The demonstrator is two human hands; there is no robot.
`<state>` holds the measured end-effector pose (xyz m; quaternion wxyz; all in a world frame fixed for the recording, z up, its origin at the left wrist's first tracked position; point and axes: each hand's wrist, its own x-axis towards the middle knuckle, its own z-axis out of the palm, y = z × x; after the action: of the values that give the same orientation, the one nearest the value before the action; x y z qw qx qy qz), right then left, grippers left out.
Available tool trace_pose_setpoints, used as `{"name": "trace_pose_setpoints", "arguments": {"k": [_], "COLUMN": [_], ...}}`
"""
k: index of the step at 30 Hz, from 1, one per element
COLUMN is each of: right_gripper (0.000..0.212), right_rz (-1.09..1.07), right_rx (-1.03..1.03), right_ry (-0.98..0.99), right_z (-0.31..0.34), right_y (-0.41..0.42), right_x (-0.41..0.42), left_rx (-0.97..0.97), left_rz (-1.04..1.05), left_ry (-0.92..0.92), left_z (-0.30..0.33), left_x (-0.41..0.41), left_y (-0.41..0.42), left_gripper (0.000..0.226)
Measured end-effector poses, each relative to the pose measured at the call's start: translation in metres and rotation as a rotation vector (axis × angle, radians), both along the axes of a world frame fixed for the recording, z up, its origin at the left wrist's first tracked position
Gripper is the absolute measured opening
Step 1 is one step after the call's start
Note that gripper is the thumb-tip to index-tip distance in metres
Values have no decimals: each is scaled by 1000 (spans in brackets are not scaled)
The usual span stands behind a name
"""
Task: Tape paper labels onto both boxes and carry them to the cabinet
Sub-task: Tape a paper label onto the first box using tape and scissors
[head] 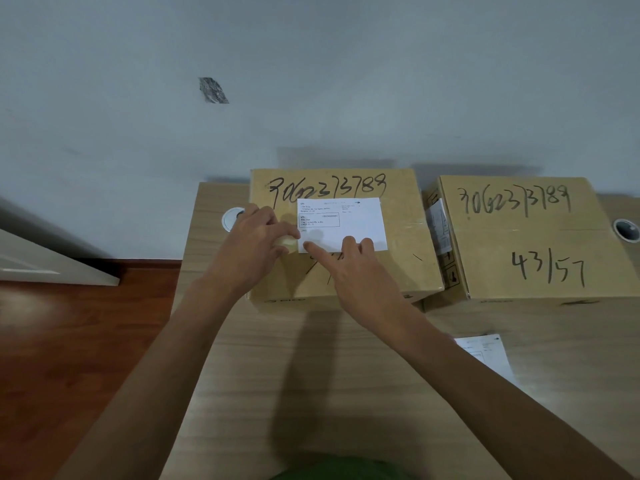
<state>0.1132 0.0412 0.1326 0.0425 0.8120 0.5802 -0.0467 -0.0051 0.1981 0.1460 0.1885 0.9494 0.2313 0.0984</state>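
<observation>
Far left: wood floor (69, 341), then the desk (311, 375) against a pale wall (311, 81), a round cable grommet (231, 219) set in the desk just left of the first box.

Left hand (256, 247) rested at the left edge of the left cardboard box (339, 237), fingers (277, 223) bunched narrow at the label's left margin. A pale, glossy patch sat there — probably a piece of tape, though too faint to be sure. Whether the fingers pinched it or only pressed it, I could not tell.

The paper label (343, 223) lay flat on top of that box, below the handwritten number, its edges roughly square to the box.

Right hand (353, 265) lay on the lid with its forefinger stretched out, tip pressing the label's lower left corner; the other fingers were curled, holding nothing.

Judgement: step in hand was fixing the first label's left side. To do it well — keep the forefinger pinning the sheet so it cannot skew, lay the tape half on paper and half on cardboard, then rub outward to clear bubbles. The other edges showed no tape that I could make out.

Right: the second cardboard box (530, 237), just beside the first, top bare of any label. The second label (485, 355) lay loose on the desk in front of it, partly hidden by the right forearm. No cabinet in view.
</observation>
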Motion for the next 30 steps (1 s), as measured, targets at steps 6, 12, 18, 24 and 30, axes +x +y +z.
{"name": "trace_pose_setpoints", "arguments": {"k": [6, 12, 18, 24, 30], "right_gripper": [75, 87, 87, 85, 84], "right_rz": [-13, 26, 23, 51, 38], "right_rx": [-9, -34, -38, -55, -63], "right_ry": [5, -58, -57, -84, -83], "right_z": [1, -1, -1, -4, -5], "right_y": [2, 0, 1, 3, 4], "right_x": [0, 0, -3, -4, -5], "left_rx": [11, -15, 6, -21, -14], "left_rz": [-4, -12, -55, -24, -2], "left_ry": [6, -13, 24, 40, 29], "left_z": [0, -2, -1, 2, 4], "left_x": [-4, -7, -9, -11, -12], "left_y": [5, 7, 8, 8, 6], "left_gripper": [35, 40, 43, 49, 33]}}
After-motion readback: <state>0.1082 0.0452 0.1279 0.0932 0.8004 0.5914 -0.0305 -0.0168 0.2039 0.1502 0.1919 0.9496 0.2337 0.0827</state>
